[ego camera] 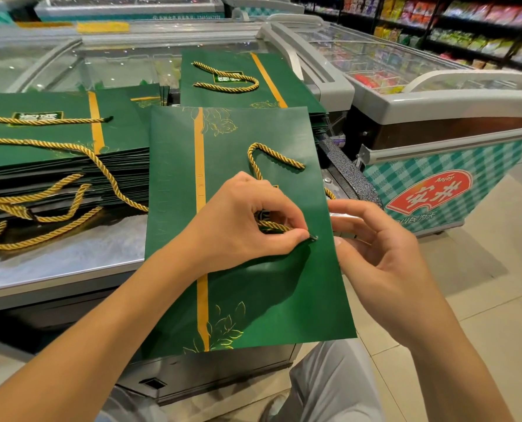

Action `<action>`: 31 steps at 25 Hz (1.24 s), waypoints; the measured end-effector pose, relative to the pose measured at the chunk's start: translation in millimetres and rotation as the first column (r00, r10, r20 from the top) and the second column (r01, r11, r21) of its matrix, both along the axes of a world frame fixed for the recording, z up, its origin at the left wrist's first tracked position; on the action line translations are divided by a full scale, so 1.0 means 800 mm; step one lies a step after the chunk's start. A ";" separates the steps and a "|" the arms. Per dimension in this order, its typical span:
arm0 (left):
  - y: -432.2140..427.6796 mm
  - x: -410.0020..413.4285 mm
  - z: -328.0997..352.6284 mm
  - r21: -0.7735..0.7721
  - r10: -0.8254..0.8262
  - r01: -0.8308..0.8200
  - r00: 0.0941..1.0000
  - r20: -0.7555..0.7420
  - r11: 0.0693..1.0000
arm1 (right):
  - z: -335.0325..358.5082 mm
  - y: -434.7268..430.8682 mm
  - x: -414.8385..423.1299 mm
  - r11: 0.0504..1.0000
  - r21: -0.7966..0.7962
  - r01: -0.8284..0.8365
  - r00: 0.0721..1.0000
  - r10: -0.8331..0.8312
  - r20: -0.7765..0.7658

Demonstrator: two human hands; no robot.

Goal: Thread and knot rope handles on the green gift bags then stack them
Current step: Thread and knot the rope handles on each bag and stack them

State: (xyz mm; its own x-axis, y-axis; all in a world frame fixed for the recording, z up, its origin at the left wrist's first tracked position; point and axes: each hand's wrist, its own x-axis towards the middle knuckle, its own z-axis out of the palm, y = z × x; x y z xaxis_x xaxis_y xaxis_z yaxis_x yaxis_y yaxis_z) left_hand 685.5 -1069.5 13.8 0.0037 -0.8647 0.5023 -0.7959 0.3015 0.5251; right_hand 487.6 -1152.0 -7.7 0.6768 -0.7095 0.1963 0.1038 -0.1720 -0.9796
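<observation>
The left hand (247, 217) is curling over the green gift bag (253, 293), with thumb and forefinger closing together on the end of the gold rope handle (273, 156) right at a small hole (314, 238) near the bag's right edge. The rest of that rope is arching up across the bag's face and disappearing over the same edge. The right hand (378, 251) is hovering at that edge with fingers half curled and the tips touching the paper; whether it is actually gripping the bag cannot be told. The bag is lying flat on the silver freezer top (71, 257), overhanging its near edge. A stack of flat green bags (56, 141) is sitting to the left with loose gold ropes (56, 208) trailing over it, and another bag with its handle fitted (232, 77) is lying behind. The bags' dark label panels are showing Chinese characters upside down, too small to read. On the checked teal chest freezer (430, 166) to the right, a red logo (430, 193) is reading "Anjoy" above large white Chinese characters.
</observation>
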 end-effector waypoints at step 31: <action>0.048 -0.032 -0.005 -0.090 0.169 -0.213 0.921 -0.351 0.973 | 0.008 0.029 0.020 0.993 -0.019 -0.118 0.979 0.119 0.165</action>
State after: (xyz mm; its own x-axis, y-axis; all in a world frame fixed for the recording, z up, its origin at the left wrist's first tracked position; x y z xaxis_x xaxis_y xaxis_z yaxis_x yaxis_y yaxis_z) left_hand 659.7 -1031.2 9.5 0.3512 -0.7618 0.5443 -0.6258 0.2414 0.7417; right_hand 503.9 -1129.1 -1.4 0.7139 -0.6239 0.3181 0.2842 -0.1572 -0.9458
